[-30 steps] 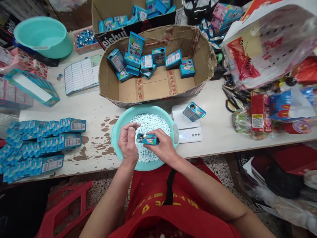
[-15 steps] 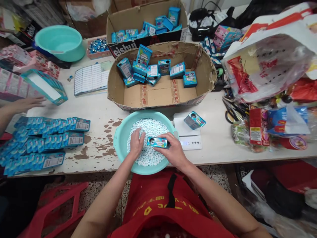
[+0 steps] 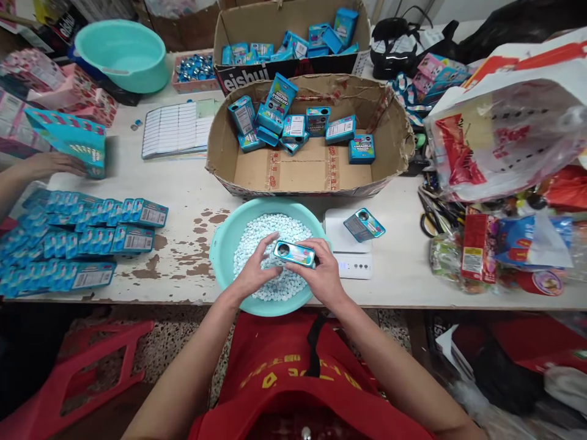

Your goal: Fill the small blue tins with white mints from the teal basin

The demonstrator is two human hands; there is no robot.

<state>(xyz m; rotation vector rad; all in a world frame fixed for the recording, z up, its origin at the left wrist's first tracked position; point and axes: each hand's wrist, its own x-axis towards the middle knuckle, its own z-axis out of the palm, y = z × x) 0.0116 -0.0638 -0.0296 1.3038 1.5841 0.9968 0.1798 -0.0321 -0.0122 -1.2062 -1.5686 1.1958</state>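
My right hand (image 3: pixel 324 272) grips a small blue candy tin (image 3: pixel 296 253) above a turquoise basin (image 3: pixel 223 269). A round dark hole shows at the left end of the tin's top. Just left of the tin, my left hand (image 3: pixel 257 272) has thumb and fingers spread in a curve, with nothing visible between them. Beneath both hands, the basin holds many small pale candies (image 3: pixel 259 232). A second blue tin (image 3: pixel 364 225), also with a hole in its top, stands on a white digital scale (image 3: pixel 355 269) to the right.
A cardboard box (image 3: pixel 293 174) with several blue tins sits behind the basin, another box (image 3: pixel 293 70) behind it. Rows of blue tins (image 3: pixel 92 232) lie at left, near another person's hand (image 3: pixel 57 165) at a blue display carton (image 3: pixel 76 143). Scissors (image 3: pixel 431 217) and packets lie right.
My left hand has lifted from the candies and opened beside the tin. The tin's holed end has tilted up. At left, the other person's display carton has been turned.
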